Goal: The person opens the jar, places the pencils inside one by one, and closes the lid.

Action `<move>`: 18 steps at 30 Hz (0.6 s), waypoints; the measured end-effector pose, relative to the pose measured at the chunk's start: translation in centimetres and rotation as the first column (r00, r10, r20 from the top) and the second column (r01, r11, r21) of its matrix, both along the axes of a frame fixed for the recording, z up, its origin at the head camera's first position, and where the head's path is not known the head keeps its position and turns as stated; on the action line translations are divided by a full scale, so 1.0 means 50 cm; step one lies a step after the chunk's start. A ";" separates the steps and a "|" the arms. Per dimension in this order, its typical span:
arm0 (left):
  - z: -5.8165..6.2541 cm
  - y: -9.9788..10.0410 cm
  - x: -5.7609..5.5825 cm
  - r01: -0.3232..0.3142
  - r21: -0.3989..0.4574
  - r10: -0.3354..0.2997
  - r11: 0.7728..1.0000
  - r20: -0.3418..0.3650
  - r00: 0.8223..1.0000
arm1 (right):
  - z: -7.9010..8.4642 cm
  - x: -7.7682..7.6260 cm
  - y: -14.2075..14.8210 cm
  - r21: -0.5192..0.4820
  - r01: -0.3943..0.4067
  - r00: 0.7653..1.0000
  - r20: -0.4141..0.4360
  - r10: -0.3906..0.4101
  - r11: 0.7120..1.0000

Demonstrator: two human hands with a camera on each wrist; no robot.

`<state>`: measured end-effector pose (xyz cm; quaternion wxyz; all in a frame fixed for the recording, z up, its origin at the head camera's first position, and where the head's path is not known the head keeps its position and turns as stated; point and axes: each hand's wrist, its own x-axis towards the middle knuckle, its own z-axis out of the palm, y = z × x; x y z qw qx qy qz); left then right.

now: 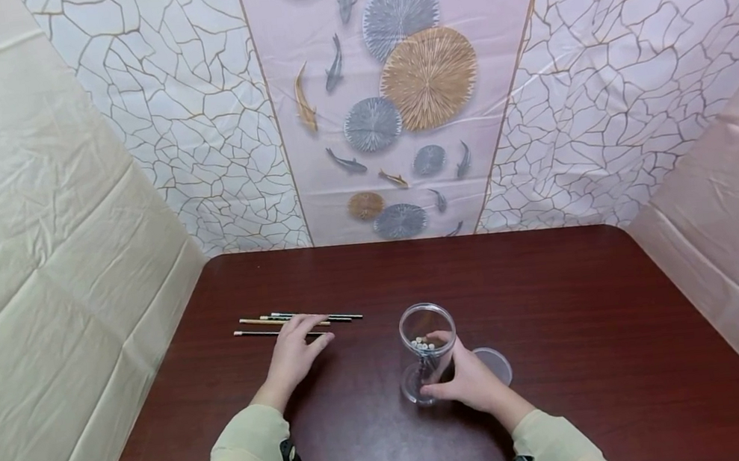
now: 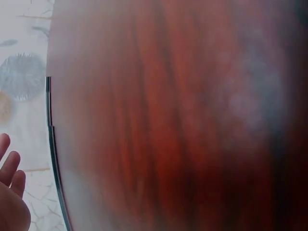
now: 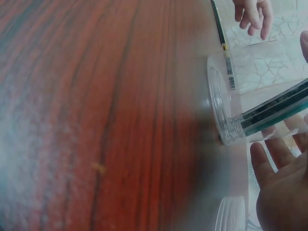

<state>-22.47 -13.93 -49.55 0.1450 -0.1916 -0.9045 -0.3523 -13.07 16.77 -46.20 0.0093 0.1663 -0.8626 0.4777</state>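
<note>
Several thin pencils (image 1: 259,334), dark ones and a tan one, lie at the left of the table. Over their right part is my left hand (image 1: 291,359), its fingers loosely extended; the left wrist view shows those fingers (image 2: 10,168) holding nothing. A clear jar (image 1: 415,383) stands upright near the middle, its top uncovered. Inside lean several dark pencils (image 3: 276,108) with pale ends showing near the rim. My right hand (image 1: 469,381) grips the jar from the right, thumb in front and fingers behind.
Just right of the jar, partly behind my right hand, lies a clear round lid (image 1: 497,366). The dark red-brown table (image 1: 586,298) ends at patterned cloth (image 1: 196,128) at the back and plain cloth on both sides.
</note>
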 end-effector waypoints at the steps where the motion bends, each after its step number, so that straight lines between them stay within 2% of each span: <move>1: -0.003 -0.004 -0.001 -0.002 -0.004 0.002 1.000 0.007 1.000 | 0.008 0.004 -0.002 -0.001 -0.001 1.000 0.001 0.001 1.000; 6: -0.017 -0.019 -0.012 -0.027 -0.032 0.029 0.999 0.051 0.998 | 0.018 0.007 -0.005 -0.002 0.000 1.000 0.025 0.000 1.000; 11: -0.028 -0.030 -0.017 -0.034 -0.055 0.040 0.998 0.105 0.994 | 0.014 0.005 -0.005 0.000 -0.007 1.000 0.026 0.007 1.000; 18: -0.041 -0.036 -0.024 -0.018 -0.072 0.024 0.997 0.083 0.996 | -0.049 -0.021 0.011 -0.014 0.006 1.000 0.023 -0.005 1.000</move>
